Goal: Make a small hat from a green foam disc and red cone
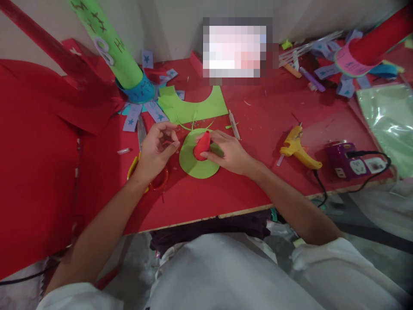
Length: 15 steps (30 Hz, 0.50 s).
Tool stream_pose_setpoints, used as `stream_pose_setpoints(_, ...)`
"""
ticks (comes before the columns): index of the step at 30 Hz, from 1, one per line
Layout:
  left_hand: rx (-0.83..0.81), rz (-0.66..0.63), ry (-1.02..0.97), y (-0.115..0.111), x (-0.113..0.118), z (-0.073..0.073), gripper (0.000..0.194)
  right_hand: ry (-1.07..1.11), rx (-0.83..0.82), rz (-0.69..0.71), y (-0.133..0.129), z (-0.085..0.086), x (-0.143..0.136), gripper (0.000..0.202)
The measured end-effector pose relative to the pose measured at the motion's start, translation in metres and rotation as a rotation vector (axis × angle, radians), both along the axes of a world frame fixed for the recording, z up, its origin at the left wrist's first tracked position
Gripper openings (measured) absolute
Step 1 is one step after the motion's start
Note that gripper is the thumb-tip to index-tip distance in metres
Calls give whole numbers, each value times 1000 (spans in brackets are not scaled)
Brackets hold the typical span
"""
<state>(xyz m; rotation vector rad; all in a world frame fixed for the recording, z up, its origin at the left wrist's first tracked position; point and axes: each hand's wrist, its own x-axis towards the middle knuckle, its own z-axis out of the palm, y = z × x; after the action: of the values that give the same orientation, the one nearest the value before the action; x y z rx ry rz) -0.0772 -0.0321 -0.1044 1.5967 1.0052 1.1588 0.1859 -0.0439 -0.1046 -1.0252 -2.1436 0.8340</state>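
Note:
A small red cone [204,144] stands point up over the middle of a round green disc [199,171] on the red table. My right hand [230,150] is closed on the cone, thumb at the near side, with its other fingers partly hidden behind. To the left of the disc, my left hand [159,148] is raised with curled fingers and the thumb drawn in to a fingertip; anything pinched there is too small to make out. Under and beside my left wrist lie scissors [158,181] with red and yellow handles. A cut green sheet [196,110] with a curved notch lies behind the disc.
At the right are a yellow glue gun [297,148] and a purple power socket box [350,159] with a cord. A white pen-like stick [234,125] lies behind my right hand. Decorated green [119,56] and red [383,38] tubes stand at the back. A pixelated patch covers the back centre.

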Motion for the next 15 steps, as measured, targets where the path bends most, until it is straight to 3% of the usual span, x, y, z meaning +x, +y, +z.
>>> stream_pose_setpoints(15, -38, -19, -30, -1, 0, 3, 41, -1, -15, -3, 0, 1, 0, 60)
